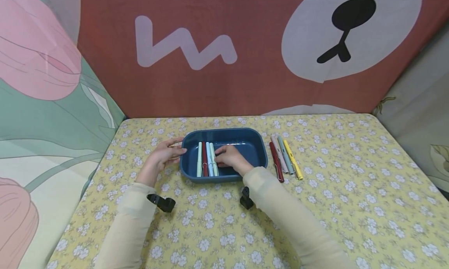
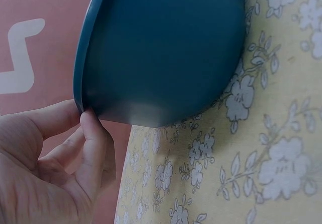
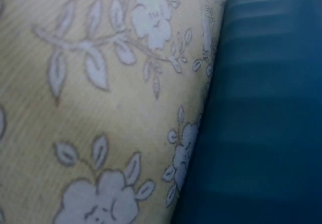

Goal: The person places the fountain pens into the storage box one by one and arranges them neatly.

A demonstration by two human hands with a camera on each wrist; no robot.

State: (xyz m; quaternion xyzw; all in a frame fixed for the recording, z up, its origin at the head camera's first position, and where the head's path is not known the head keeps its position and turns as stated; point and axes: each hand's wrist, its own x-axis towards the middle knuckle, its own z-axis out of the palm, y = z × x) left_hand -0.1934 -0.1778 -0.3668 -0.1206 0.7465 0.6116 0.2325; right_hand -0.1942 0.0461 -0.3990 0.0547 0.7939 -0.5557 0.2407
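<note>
A smooth, round-cornered blue tray (image 1: pixel 231 135) — pinched at one end by the left hand (image 1: pixel 164 154) — holds slim pens (image 1: pixel 205 160). The right hand (image 1: pixel 231 158) has fingertips at the rightmost, pale-green pen (image 1: pixel 215 170); whether gripping, I cannot tell.

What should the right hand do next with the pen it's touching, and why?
Maybe the right hand should gently let go of the pale green pen at its fingertips. That pen lines up beside the light blue pen inside the blue box, and four more pens lie outside, to the box's right.
</note>
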